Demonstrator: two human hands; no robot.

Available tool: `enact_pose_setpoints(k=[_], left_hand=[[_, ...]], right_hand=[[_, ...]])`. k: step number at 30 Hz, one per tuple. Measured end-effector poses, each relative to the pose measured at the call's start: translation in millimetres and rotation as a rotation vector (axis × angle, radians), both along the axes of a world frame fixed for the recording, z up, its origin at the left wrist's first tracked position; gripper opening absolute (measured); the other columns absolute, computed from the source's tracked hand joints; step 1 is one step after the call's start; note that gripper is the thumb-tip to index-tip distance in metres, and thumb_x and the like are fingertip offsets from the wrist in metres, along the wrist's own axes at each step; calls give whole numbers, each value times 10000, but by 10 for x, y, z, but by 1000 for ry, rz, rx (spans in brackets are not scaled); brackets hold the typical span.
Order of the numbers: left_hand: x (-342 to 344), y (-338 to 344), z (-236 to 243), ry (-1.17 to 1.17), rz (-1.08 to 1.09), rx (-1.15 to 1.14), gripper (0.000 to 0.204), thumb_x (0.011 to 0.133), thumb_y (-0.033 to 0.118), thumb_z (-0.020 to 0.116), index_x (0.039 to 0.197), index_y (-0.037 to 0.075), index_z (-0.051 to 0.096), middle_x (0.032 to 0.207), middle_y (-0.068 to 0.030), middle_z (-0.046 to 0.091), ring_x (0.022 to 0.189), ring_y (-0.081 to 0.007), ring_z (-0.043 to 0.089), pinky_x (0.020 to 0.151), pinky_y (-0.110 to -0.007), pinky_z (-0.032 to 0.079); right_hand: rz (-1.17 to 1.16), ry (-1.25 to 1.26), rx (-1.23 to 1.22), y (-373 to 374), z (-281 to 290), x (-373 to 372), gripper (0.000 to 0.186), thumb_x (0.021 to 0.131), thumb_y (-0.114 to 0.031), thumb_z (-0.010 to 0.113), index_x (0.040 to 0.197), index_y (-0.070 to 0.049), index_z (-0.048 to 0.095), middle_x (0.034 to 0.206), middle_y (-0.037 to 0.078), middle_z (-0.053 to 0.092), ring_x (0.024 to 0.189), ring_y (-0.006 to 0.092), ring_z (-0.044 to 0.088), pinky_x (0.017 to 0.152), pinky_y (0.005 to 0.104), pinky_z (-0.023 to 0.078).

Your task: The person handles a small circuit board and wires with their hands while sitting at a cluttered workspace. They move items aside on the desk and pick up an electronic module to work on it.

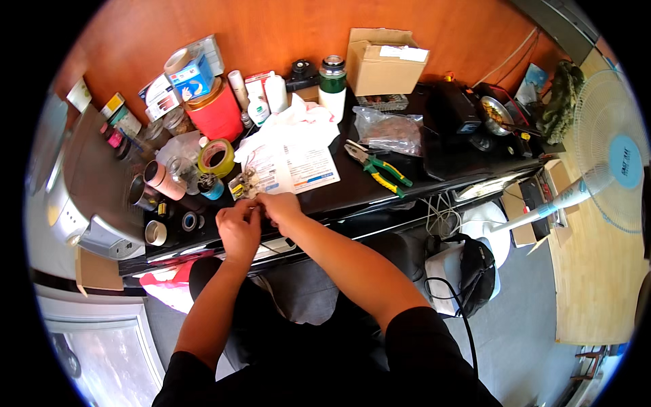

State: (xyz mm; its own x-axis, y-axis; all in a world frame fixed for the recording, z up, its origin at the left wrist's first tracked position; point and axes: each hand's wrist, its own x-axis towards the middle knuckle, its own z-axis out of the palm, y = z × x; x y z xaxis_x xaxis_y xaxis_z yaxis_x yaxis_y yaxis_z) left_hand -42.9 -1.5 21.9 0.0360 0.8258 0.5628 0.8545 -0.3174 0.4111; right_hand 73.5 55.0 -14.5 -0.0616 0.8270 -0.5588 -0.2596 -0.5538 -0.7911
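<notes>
My left hand [239, 230] and my right hand [279, 207] meet at the front edge of the black desk, with their fingers bent and pinched together. Just beyond the fingertips lies a small silvery metal part [244, 183] with a yellow patch, touching or almost touching them. What the fingers pinch is too small and too covered to make out. A printed sheet [305, 169] lies beyond my right hand, partly under crumpled white tissue [295, 125]. Pliers [378, 168] with green and yellow handles rest to the right. Left of the metal part are a small blue-banded jar [211, 187] and a yellow tape roll [216, 158].
Bottles, jars and a red canister [215, 115] crowd the back left. A green and white thermos [332, 88], a cardboard box [386, 62] and a plastic bag [390, 130] stand or lie behind. At the right is a white fan [624, 161]; a black bag [477, 268] sits below the desk.
</notes>
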Motion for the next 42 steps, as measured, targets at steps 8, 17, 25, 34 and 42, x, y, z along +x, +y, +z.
enact_pose_setpoints(k=[8, 17, 25, 34, 42], left_hand=[[-33, 15, -33, 35, -27, 59, 83, 768, 109, 748, 835, 64, 730, 745, -80, 692, 740, -256, 659, 885, -426, 436], [-147, 125, -188, -542, 66, -526, 198, 859, 138, 713, 970, -26, 721, 802, -103, 726, 679, -138, 654, 623, -289, 500], [-119, 135, -110, -622, 77, -590, 195, 856, 131, 725, 975, -22, 733, 817, -69, 729, 706, -89, 624, 651, -252, 486], [-48, 48, -12, -533, 109, -497, 235, 797, 150, 775, 959, -9, 714, 832, -91, 744, 745, -137, 694, 693, -285, 532], [-102, 40, -128, -644, 64, -460, 240, 767, 62, 777, 945, -12, 634, 822, -102, 740, 741, -151, 713, 676, -285, 548]], right_hand=[[0, 103, -69, -28, 223, 81, 206, 824, -211, 728, 705, -70, 635, 574, -10, 511, 415, 96, 397, 378, 273, 246], [126, -100, 157, -54, 128, 120, 204, 842, -202, 719, 899, -7, 726, 699, 31, 619, 565, 101, 503, 503, 279, 369], [267, 50, -17, -30, 230, 215, 204, 894, -231, 691, 954, -35, 699, 711, -3, 570, 523, 74, 445, 447, 246, 334], [126, -44, 67, -79, 233, 118, 207, 883, -209, 737, 879, -4, 707, 675, 2, 581, 559, 74, 494, 464, 233, 364], [92, 20, 3, -122, 254, 129, 245, 894, -243, 731, 794, -37, 647, 695, 14, 596, 541, 91, 505, 446, 240, 368]])
